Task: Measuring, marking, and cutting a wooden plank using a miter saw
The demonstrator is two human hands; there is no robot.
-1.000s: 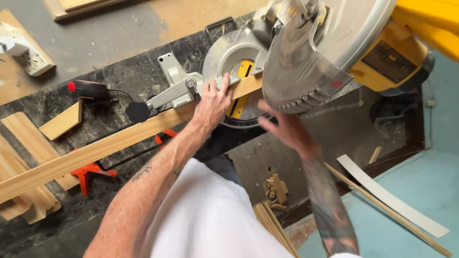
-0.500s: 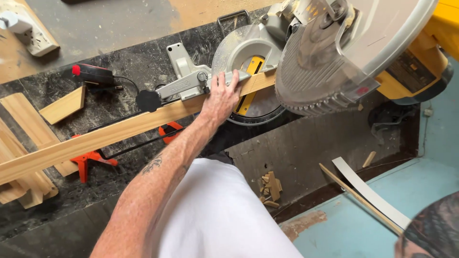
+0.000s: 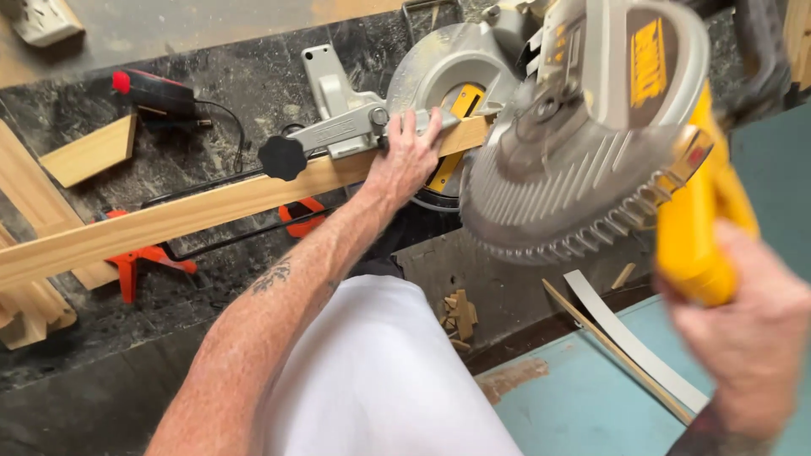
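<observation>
A long pale wooden strip (image 3: 194, 211) lies across the dark bench and runs under a yellow and grey mitre saw (image 3: 591, 127). My left hand (image 3: 407, 156) presses flat on the strip right beside the saw's fence and round table. My right hand (image 3: 748, 329) grips the saw's yellow handle (image 3: 693, 245) at the lower right. The toothed blade guard (image 3: 557, 219) hangs just right of my left hand, above the strip's end.
A black knob (image 3: 281, 157) and grey clamp bracket (image 3: 338, 110) sit left of my left hand. An orange clamp (image 3: 144, 257), a red and black tool (image 3: 156, 91) and wood offcuts (image 3: 89, 152) lie on the bench. Thin strips (image 3: 629, 338) and scraps (image 3: 460, 317) lie on the floor.
My right hand came into view and took the saw's yellow handle. The view moved closer to the saw. My left hand stayed on the strip.
</observation>
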